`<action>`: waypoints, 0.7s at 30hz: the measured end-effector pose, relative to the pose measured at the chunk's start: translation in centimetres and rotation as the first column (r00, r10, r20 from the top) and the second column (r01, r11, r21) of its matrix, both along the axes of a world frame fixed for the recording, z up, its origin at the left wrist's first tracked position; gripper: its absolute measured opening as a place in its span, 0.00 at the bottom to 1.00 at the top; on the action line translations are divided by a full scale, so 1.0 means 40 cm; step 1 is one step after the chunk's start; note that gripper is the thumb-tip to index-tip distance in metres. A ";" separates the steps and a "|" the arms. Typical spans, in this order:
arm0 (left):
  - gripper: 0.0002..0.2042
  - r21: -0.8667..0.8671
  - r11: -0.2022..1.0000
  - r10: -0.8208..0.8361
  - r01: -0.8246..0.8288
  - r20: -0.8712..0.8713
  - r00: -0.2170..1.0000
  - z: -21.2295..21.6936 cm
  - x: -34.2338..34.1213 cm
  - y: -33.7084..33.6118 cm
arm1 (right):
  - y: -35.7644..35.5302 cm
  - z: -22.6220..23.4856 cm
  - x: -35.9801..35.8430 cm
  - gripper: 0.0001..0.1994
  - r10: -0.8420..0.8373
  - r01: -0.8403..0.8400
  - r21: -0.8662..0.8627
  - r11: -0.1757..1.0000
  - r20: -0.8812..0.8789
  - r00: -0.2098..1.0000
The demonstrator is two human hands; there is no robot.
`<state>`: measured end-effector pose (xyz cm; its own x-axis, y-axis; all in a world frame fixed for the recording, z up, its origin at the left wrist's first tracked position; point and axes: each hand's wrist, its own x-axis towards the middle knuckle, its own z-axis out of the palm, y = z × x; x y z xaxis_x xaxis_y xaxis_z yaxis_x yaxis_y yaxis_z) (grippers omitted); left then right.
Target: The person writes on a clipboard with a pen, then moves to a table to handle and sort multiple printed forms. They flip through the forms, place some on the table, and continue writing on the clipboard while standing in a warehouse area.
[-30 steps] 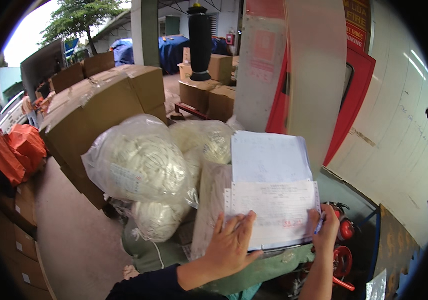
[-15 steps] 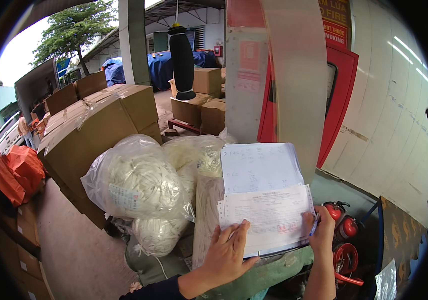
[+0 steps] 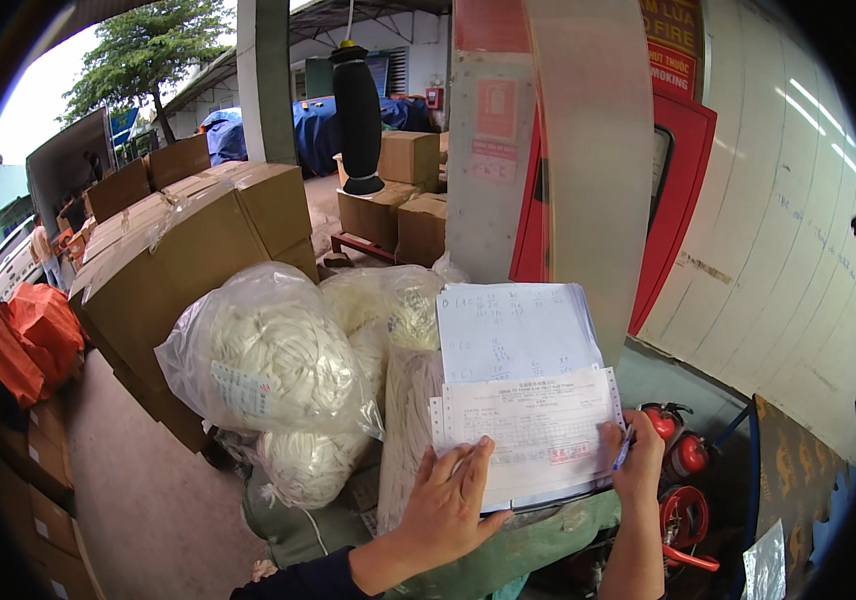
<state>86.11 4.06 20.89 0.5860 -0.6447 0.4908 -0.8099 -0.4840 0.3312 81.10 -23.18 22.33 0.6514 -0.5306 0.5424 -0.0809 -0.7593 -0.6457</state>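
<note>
A printed form point(image 3: 533, 425) with a red stamp and punched side edges lies over the lower part of a handwritten white sheet point(image 3: 518, 330). Both rest on a stack of papers atop a green-covered bundle point(image 3: 548, 540). My left hand point(image 3: 443, 515) is spread, its fingers lying flat on the form's lower left corner. At the form's right edge, my right hand point(image 3: 640, 455) is closed round a blue and white pen point(image 3: 624, 447), which points downward. Clear plastic bags point(image 3: 273, 365) of whitish cord-like strips sit to the left of the papers.
Large cardboard boxes point(image 3: 193, 225) are stacked behind the bags. A black padded cylinder point(image 3: 356, 125) hangs from above. Red fire extinguishers point(image 3: 686, 455) and a red hose reel point(image 3: 685, 515) stand at the right, below a red cabinet point(image 3: 668, 200). Orange sacks point(image 3: 28, 335) lie far left.
The view has shifted slightly, so the whole scene sits a little differently. My left hand still lies on the form, and my right hand still holds the pen.
</note>
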 end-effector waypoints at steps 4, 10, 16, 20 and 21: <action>0.46 0.007 1.000 0.022 -0.022 -0.014 1.000 0.000 -0.004 -0.001 | -0.001 -0.001 -0.004 0.08 -0.013 0.015 0.042 0.999 -0.059 0.998; 0.47 -0.018 1.000 0.019 -0.020 -0.034 0.999 -0.005 -0.005 0.002 | -0.016 -0.008 0.000 0.13 0.041 -0.043 -0.081 0.996 -0.028 0.999; 0.46 -0.028 0.999 0.012 -0.014 -0.069 0.998 -0.009 -0.006 0.002 | -0.023 -0.011 -0.001 0.14 0.042 -0.047 -0.091 0.995 -0.057 0.997; 0.46 -0.042 0.999 0.000 -0.003 -0.073 0.997 -0.009 -0.004 0.006 | -0.019 -0.007 -0.001 0.13 0.032 -0.040 -0.104 0.994 -0.078 0.996; 0.45 -0.046 0.999 -0.007 0.004 -0.073 0.997 -0.009 -0.004 0.006 | -0.018 -0.007 -0.002 0.13 0.037 -0.045 -0.100 0.994 -0.075 0.996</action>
<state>85.96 4.30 20.52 0.6179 -0.6258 0.4760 -0.7854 -0.4624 0.4115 81.03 -23.89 22.07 0.7113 -0.4472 0.5423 -0.0926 -0.8244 -0.5583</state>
